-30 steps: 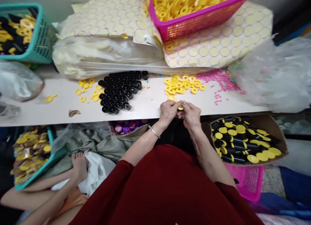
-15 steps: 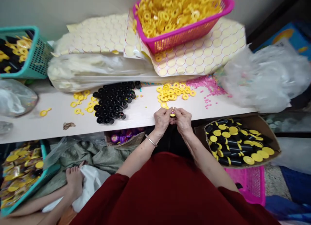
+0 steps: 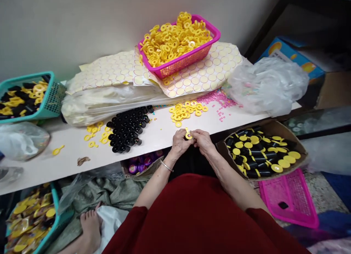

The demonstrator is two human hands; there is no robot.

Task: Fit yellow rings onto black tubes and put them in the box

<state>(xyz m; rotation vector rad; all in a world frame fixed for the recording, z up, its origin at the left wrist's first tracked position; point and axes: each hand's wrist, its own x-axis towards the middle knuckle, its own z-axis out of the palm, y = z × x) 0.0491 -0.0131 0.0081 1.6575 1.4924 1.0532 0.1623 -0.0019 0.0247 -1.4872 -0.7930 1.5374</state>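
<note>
Yellow ring (image 3: 188, 135) | pinched between left hand (image 3: 179, 143) and right hand (image 3: 203, 142) | table (image 3: 153, 137) edge

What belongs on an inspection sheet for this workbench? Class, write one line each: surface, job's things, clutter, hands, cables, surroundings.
Surface: white tabletop, loose parts scattered on it.
Job's things: yellow ring piece held at the table edge; yellow ring pile just beyond; black tubes left of it.
Clutter: pink beads, sticker sheets, plastic bag.
Grippers: left hand and right hand both pinch the piece with the fingers.
Cables: nothing seen.
Surroundings: pink basket of rings; cardboard box of capped tubes; another person's foot.
</note>
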